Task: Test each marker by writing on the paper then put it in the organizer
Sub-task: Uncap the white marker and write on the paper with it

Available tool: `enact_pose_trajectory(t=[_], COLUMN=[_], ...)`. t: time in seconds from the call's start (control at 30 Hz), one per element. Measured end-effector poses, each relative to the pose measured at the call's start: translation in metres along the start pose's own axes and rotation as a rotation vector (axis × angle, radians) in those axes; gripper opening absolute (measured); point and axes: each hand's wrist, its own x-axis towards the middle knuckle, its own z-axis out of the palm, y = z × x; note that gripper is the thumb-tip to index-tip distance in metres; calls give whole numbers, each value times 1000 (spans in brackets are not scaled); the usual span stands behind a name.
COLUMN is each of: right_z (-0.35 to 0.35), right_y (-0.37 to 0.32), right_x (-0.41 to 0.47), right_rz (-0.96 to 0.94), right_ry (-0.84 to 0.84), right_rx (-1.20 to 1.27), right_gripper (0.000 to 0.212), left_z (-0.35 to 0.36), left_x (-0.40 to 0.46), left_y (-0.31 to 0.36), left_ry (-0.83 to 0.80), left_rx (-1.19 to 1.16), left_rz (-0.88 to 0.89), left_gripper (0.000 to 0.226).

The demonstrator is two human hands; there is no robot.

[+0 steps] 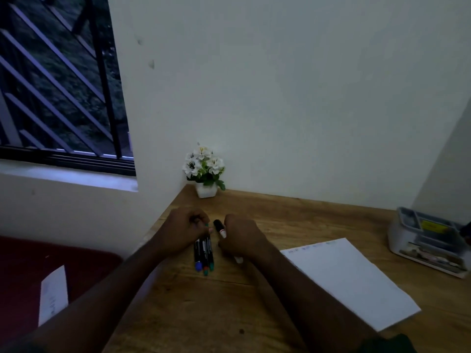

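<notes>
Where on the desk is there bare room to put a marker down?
Bare wood lies between the flower pot and the organizer, and along the near edge below the markers. Crowded: around both hands and the paper.

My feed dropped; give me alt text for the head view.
Left hand grips three markers on the wooden desk; right hand holds a fourth marker. White paper lies right, organizer beyond it.

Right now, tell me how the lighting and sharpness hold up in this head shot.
Head view: dim and bluish, light coming from the window; both hands, left hand and right hand, read as dark shapes; scribbles on the paper are faint; the organizer is soft; wide-angle bending slants the walls.
</notes>
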Motion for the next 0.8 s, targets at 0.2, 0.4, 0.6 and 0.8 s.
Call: enact_pose_trajectory(t=[0.2,0.4,0.6,0.8], right_z=[-31,-44,-38,-36], right_y=[48,110,154,157], right_x=[-25,-58,-68,-64], right_rz=[-174,-229,-175,-199], right_ry=[129,265,193,271], right_rx=[-47,-138,-203,-240], right_gripper=[24,42,25,49], left_z=[30,80,122,131], left_x=[13,28,38,45], left_y=[24,68,84,82], left_ry=[89,-72,-175,-108], left_rx=[-98,-240,-242,-239], left_rz=[122,318,324,359], left_gripper=[42,24,15,38])
